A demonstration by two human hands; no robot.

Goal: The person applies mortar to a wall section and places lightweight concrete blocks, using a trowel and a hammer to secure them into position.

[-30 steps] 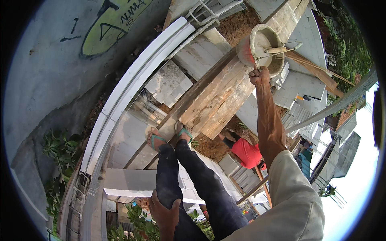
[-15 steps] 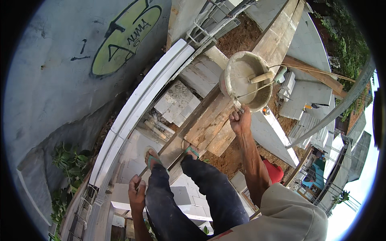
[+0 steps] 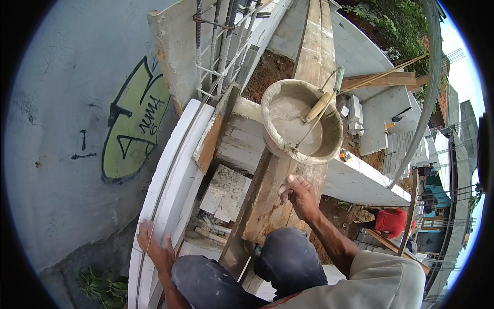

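Note:
A round mortar bucket, its rim caked grey, rests on the wooden planks and holds wet grey mortar. Across it lies a trowel with a wooden handle; another tool's green handle sticks out at the far right rim. Just below the bucket, apart from it, my right hand has half-curled fingers and nothing visible in it. My left hand lies with spread fingers on top of the white block wall, beside a thin rod or line running along it. My knees are bent over the planks.
Upright steel reinforcement bars and a board rise at the wall's far end. A mortar-stained block sits between wall and planks. To the right are stacked white blocks and, lower down, a person in red.
I have gone from standing to crouching. My right hand has let go of the bucket, which now rests on the planks. My left hand has come onto the wall top.

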